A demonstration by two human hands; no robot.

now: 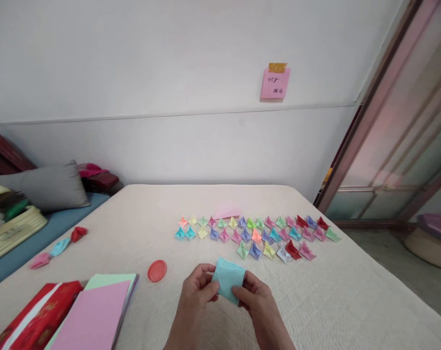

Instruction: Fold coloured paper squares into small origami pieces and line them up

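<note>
A small folded square of light-blue paper is held up between both hands, above the cloth-covered table. My left hand pinches its left edge, thumb in front and fingers behind. On the opposite side, my right hand grips the lower right part, its thumb pressed on the front face. Beyond the hands stand rows of small folded paper pieces in many colours. To the left of my left hand lies a round red plastic lid.
A stack of coloured paper lies at the front left beside a red packet. Crumpled red, blue and pink bits rest at the left edge. A pink sheet lies behind the rows. A pink note is taped to the wall.
</note>
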